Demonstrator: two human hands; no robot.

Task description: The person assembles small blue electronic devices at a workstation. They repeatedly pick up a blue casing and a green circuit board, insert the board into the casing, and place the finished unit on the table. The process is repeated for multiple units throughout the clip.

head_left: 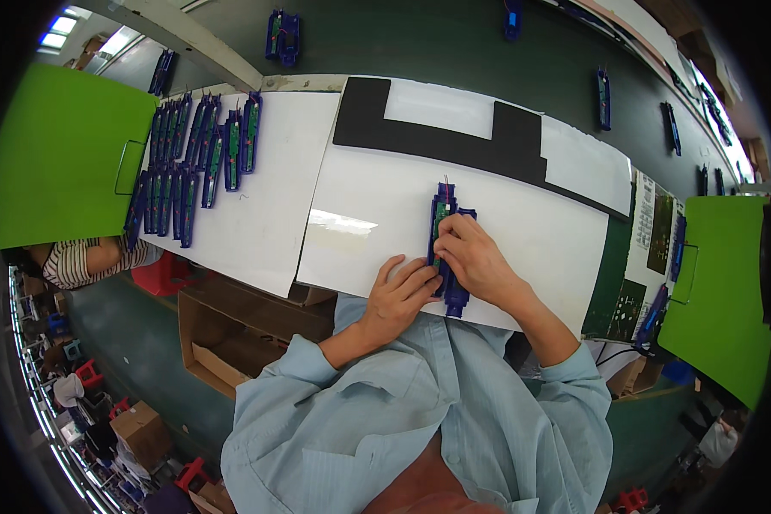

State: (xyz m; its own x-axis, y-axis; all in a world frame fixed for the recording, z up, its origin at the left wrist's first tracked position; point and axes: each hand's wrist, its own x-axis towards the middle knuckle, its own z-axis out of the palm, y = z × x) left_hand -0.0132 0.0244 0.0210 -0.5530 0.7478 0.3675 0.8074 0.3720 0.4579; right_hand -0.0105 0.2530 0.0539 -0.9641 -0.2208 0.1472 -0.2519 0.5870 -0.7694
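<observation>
A long blue plastic housing (457,301) with a narrow green circuit board (439,208) in it lies open on the white work surface in front of me. Thin wires (446,182) stick out at its far end. My left hand (401,295) grips the housing's near left side, fingers bent against its edge. Over the board, my right hand (475,259) has thumb and fingers pinched together at the middle of the housing. Whatever is between those fingertips is hidden.
Rows of similar blue housings with green boards (204,141) lie on the left. A black L-shaped mat (437,140) lies beyond my hands. Green panels (68,158) flank both sides. More housings (604,98) sit on the dark green belt behind. A cardboard box (223,330) stands below, left.
</observation>
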